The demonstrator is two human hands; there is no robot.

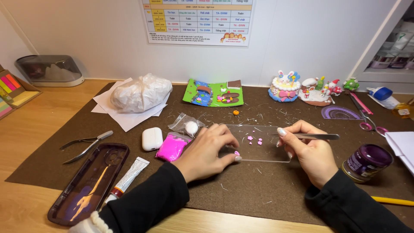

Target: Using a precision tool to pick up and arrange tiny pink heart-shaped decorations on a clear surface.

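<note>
My left hand rests on the left end of a clear plastic sheet lying on the brown felt mat; a finger presses a tiny pink clay piece. Several small pink clay bits lie on the sheet's middle. At the sheet's right end my right hand grips metal tweezers held level, pointing right.
Left of my hands: a bag of pink clay, a bag holding a white ball, a white earbud case, a glue tube, a dark phone case, nippers. A purple jar stands right. Clay figures and a green clay scene sit behind.
</note>
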